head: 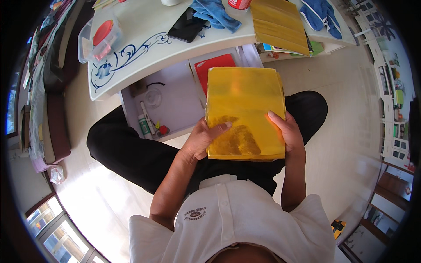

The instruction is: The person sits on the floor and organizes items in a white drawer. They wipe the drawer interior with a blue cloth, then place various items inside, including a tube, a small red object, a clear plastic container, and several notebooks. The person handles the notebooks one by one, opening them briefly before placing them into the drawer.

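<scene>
A stack of yellow envelopes or paper sheets is held above my lap, its top face bearing a dark smudge. My left hand grips the left edge, the thumb lying on the top face. On the right edge is my right hand, its thumb also on top and its fingers hidden underneath. Beyond the stack, a pulled-out drawer holds a red booklet or folder, partly covered by the stack. A green-and-white tube, a white pen-like stick and a clear round lid lie in the drawer's left part.
On the white table are a black smartphone, a blue cloth and a clear plastic box with a red lid. A yellow-brown paper packet overhangs the table edge at the right. Dark blue cloth items lie beyond it.
</scene>
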Demonstrator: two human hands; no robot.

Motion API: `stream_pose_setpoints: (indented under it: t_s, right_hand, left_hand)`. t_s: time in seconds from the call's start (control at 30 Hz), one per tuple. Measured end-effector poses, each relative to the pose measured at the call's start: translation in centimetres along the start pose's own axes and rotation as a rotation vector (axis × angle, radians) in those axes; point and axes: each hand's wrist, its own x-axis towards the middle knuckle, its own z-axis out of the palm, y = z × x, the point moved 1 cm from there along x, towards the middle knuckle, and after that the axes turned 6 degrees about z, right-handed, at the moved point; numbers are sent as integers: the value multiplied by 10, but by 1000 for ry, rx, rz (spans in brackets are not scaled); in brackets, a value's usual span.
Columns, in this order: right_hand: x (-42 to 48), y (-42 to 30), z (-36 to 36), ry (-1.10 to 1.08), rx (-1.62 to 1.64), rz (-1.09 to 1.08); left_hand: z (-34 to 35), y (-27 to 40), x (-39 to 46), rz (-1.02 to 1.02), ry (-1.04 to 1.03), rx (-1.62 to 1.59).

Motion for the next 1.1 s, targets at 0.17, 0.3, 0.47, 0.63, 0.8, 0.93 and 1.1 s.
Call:
stream_pose_setpoints:
  t_s: [0.17, 0.3, 0.47, 0.63, 0.8, 0.93, 1.1]
  right_hand:
    - [6, 6, 1, -7, -38, 109]
    - [8, 12, 6, -32, -28, 90]
    - [14, 13, 8, -12, -67, 62]
    - [-3, -20, 33, -61, -338, -127]
    - [-11, -34, 47, -254, -730, -418]
    - [-1, -36, 43, -381, -823, -500]
    - [16, -29, 45, -386, -467, -127]
  left_hand:
    - [-10, -2, -8, -48, 17, -83]
    - [-18, -8, -12, -82, 42, -123]
    - [-22, -6, -12, -97, 48, -154]
    - [-25, 1, -10, -53, 120, -67]
    - [-29, 3, -3, 71, 141, -206]
    - [-47, -1, -10, 189, 124, -169]
    - [-53, 3, -17, 57, 186, -179]
